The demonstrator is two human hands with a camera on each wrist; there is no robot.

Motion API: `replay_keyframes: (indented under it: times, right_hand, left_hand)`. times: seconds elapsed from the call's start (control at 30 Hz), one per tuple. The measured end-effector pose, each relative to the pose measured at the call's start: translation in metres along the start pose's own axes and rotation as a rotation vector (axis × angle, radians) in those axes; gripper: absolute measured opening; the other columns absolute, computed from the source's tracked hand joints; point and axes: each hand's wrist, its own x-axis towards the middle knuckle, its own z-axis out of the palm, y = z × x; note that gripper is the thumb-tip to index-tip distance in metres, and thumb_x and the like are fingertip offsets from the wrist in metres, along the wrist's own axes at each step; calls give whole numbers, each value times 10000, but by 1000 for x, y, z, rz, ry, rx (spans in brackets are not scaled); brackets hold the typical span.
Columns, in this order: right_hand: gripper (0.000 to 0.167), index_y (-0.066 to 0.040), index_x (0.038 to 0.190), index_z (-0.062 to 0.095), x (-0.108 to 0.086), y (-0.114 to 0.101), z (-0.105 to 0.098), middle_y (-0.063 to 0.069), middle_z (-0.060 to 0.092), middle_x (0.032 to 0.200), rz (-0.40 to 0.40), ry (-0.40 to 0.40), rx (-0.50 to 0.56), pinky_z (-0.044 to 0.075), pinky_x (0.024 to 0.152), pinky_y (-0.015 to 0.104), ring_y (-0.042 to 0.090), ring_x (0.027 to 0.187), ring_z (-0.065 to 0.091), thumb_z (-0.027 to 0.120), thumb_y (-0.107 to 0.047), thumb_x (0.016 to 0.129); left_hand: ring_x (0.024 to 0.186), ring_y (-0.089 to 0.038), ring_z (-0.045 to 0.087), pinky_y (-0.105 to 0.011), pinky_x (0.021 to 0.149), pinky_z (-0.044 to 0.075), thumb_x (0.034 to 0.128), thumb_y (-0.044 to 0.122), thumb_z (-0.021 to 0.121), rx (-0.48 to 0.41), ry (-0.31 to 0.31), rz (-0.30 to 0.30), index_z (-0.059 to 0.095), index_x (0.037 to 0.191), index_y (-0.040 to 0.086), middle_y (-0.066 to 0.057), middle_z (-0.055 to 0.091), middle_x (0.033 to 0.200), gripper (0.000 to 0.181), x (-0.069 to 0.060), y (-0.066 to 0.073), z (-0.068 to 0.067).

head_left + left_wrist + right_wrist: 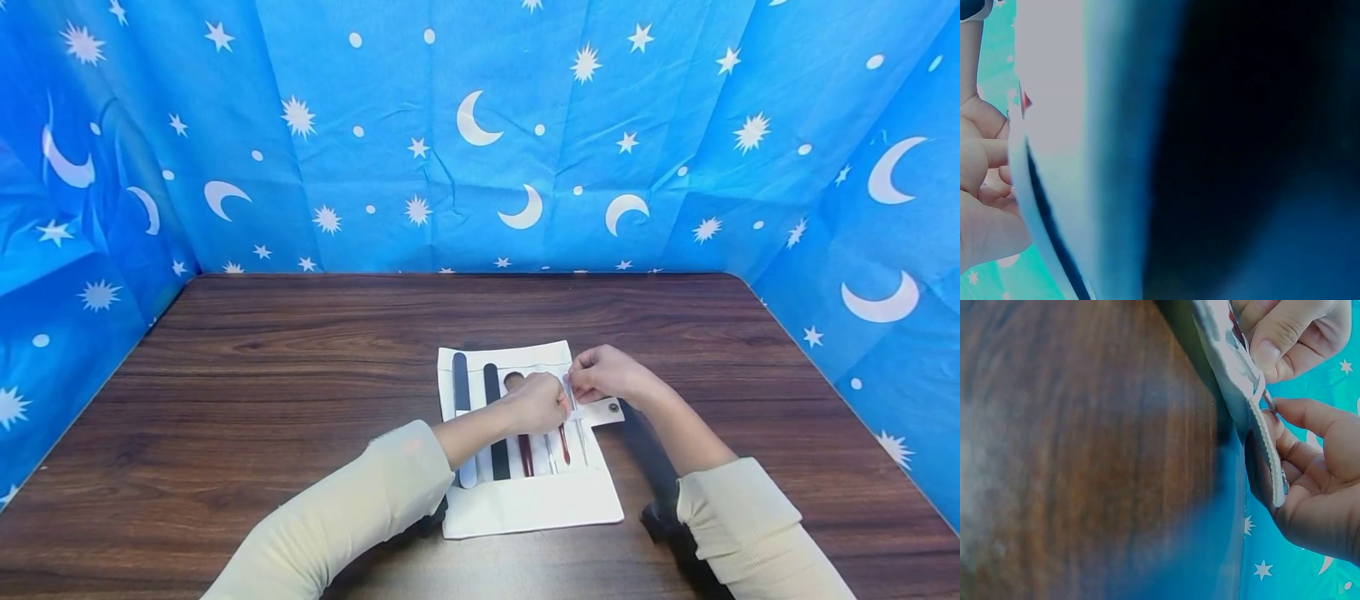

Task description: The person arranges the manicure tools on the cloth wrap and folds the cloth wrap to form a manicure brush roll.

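Note:
A white fabric tool pouch (536, 508) lies unrolled on the table. Its slots hold a pale grey nail file (461, 383), a black nail file (492, 383), a brush with a dark red handle (527, 458) and other slim tools. My left hand (538, 398) reaches over the pouch, thumb and fingers pinching its white band (1259, 386) near the right slots. Close beside it, my right hand (611, 372) pinches the upper end of a thin metal tool (1269, 400) at the rightmost slot. The left fingertips are partly hidden in the head view.
A snap-button flap (606, 411) sticks out from the pouch's right side. The brown wooden table (285, 375) is bordered by blue cloth walls (495, 167) with moons and stars. Dark wrist gear (658, 521) sits by the right sleeve.

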Motion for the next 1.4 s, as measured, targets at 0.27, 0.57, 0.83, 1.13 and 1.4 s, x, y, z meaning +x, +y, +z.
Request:
replay_keyframes:
  times: [0.27,0.57,0.83,1.13,1.4]
  right_hand:
    - [269,27,1057,581,-30,-27,-14,116,613,824,-125,282,-207,502,687,358,202,715,628,560,-199,913]
    - [98,-91,793,643,-91,-20,10,-6,542,606,-63,44,-594,406,483,292,123,535,498,639,-180,835]
    - [314,-125,627,531,-113,2,50,-30,453,538,45,117,-815,335,460,307,138,488,424,773,-314,697]
    - [143,-129,666,569,-102,-5,31,-37,510,614,-59,144,-792,392,506,324,142,548,457,711,-116,660]
    - [94,-112,726,607,-59,-28,-22,-12,540,660,-132,207,-898,388,500,350,179,581,482,646,-27,722]
  left_hand:
    - [515,-66,488,-175,524,410,856,58,576,-208,27,-30,702,832,36,3,618,668,131,-2,-5,-18]
    - [583,-126,543,-233,550,450,879,86,569,-130,207,-147,655,964,-14,-79,647,841,157,-15,-65,-88]
    - [696,-169,528,-277,633,428,866,88,596,-118,122,-326,659,908,-2,-63,606,798,118,-25,-121,-98]
    - [627,-147,544,-251,577,426,828,50,621,-112,25,-310,608,846,36,-39,574,685,26,-38,-126,-99]
    - [595,-104,544,-239,586,451,778,51,681,-49,-5,-165,664,750,84,24,606,655,46,-82,-103,-89]
